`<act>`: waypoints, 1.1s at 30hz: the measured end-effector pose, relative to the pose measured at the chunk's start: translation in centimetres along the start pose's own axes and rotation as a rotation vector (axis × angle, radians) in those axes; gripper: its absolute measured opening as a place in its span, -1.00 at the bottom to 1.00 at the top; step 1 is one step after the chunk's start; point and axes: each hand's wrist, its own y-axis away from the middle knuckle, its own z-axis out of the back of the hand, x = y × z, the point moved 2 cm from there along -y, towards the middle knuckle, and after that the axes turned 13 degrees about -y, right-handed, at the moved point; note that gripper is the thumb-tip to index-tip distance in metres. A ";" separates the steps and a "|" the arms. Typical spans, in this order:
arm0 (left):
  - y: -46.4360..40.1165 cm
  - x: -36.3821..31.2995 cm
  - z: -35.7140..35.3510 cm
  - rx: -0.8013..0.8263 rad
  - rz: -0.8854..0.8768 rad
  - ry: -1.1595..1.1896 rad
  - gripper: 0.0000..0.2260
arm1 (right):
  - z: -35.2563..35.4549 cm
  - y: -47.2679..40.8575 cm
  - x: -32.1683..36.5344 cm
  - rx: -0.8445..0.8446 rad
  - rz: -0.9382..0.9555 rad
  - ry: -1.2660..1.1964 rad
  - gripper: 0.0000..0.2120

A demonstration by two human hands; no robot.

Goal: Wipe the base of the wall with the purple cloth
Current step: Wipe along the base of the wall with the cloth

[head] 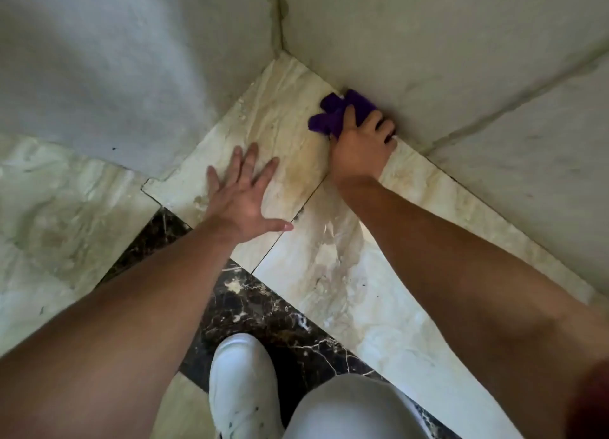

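Note:
A crumpled purple cloth lies where the right-hand wall meets the floor, a little way out from the corner. My right hand is shut on the cloth and presses it against the wall's base, its fingers touching the wall. My left hand rests flat on a beige marble floor tile, fingers spread, holding nothing.
Two pale walls meet in a corner at the top middle. A left wall ends at a step in the floor edge. A dark marble strip crosses the floor. My white shoe and grey-trousered knee are at the bottom.

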 end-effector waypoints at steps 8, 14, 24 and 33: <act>4.1 4.0 -1.8 0.071 0.072 -0.048 0.13 | -0.4 -4.5 9.2 0.116 0.103 0.118 -0.45; 3.9 4.2 -2.4 0.076 0.032 0.052 0.14 | -1.6 -7.0 14.3 0.125 0.082 0.138 -0.55; 3.7 4.3 -2.2 0.146 0.034 -0.026 0.16 | -3.7 -2.6 12.8 0.112 0.383 -0.063 -0.51; 4.6 4.5 -2.0 0.154 0.112 -0.022 0.11 | 0.2 -7.0 8.4 0.155 0.762 0.003 -0.41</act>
